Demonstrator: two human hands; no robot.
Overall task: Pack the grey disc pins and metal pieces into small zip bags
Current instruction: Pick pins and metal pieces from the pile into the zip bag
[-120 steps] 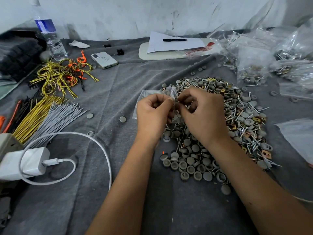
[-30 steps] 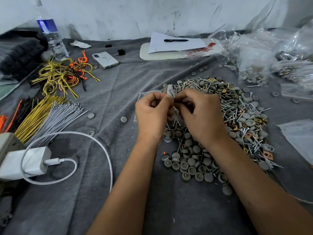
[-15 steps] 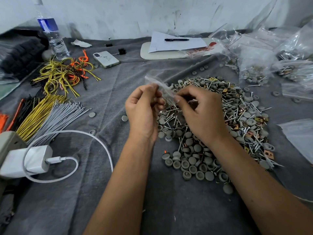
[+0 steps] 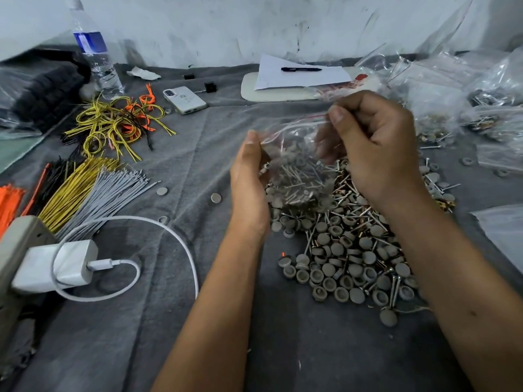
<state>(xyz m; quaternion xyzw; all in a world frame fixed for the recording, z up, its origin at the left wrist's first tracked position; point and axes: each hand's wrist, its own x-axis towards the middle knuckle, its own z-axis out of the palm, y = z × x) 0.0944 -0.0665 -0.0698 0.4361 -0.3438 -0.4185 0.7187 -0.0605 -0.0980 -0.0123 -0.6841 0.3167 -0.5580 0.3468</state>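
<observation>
At frame centre, both hands hold a clear zip bag (image 4: 294, 154) above the pin pile (image 4: 348, 244): left hand (image 4: 249, 179) cups its side, right hand (image 4: 376, 145) pinches its red-striped top.

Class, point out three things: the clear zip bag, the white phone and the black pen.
clear zip bag with red seal strip (image 4: 294, 165), head view, its see-through front
white phone (image 4: 185, 100), head view, its back
black pen (image 4: 301, 69), head view, its barrel
</observation>
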